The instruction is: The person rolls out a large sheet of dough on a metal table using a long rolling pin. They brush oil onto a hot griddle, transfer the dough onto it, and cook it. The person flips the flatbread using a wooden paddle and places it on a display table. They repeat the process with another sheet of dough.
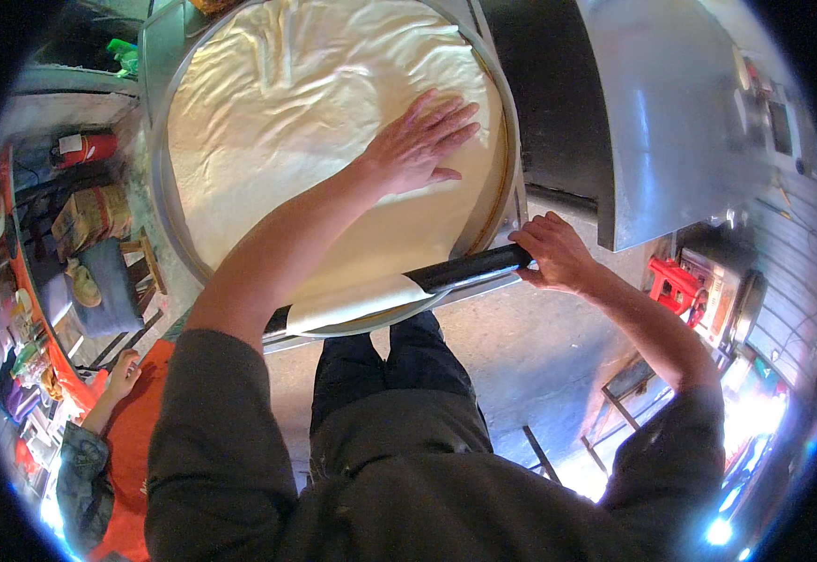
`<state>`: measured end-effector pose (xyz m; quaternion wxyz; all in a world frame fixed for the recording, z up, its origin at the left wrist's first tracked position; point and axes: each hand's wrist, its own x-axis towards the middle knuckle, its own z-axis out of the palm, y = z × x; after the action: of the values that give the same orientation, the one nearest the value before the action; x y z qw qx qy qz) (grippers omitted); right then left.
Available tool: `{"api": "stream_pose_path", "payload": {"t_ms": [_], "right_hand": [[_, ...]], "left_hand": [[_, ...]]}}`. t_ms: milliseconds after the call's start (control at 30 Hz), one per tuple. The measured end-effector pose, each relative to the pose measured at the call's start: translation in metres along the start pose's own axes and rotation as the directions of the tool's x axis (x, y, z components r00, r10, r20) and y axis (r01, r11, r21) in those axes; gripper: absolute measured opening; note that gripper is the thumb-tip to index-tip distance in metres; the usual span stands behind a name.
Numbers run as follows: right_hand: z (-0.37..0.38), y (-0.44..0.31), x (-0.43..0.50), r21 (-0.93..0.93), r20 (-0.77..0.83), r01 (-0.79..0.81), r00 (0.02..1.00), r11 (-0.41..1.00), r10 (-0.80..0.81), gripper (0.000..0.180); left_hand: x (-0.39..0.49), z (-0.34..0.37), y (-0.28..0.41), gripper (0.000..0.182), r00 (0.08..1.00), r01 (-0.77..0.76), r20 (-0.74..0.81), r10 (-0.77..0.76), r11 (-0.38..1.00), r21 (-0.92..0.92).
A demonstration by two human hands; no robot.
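A wide, thin dough sheet lies in a large round metal pan, wrinkled at its far part and smoother toward me. My left hand rests palm down on the right half of the sheet, fingers spread, holding nothing. At the near rim, a dark rolling pin lies across the pan with the sheet's near edge wrapped over its middle. My right hand grips the pin's right end. The pin's left end is partly hidden behind my left forearm.
A large metal cabinet or hood stands close on the right. To the left, a person in a red apron is beside me. Beyond are a stool with a dark cushion and a cardboard box. A red machine sits at right.
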<state>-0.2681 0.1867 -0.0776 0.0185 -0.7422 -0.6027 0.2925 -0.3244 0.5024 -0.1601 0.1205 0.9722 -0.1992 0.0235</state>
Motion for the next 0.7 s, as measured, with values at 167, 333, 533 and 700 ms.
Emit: {"api": "stream_pose_path", "payload": {"t_ms": [167, 333, 533, 700], "right_hand": [[0.002, 0.001, 0.009, -0.152, -0.079, -0.092, 0.994, 0.984, 0.08, 0.058], [-0.005, 0.013, 0.005, -0.244, -0.065, -0.043, 0.998, 0.969, 0.028, 0.053], [-0.006, 0.026, 0.003, -0.138, 0.102, -0.072, 0.991, 0.988, 0.086, 0.056], [-0.007, 0.026, 0.004, -0.222, -0.12, -0.08, 0.991, 0.972, 0.054, 0.054]], "left_hand": [[-0.035, -0.004, 0.027, 0.092, 0.998, -0.052, 0.038, 0.056, 0.995, -0.085], [-0.036, 0.017, 0.036, 0.098, 0.992, -0.095, 0.073, 0.107, 0.984, -0.151], [0.009, 0.022, 0.03, 0.096, 0.997, -0.012, 0.079, 0.009, 0.999, 0.031], [-0.012, 0.006, 0.04, 0.093, 0.998, 0.049, -0.029, -0.049, 0.999, -0.003]]}}
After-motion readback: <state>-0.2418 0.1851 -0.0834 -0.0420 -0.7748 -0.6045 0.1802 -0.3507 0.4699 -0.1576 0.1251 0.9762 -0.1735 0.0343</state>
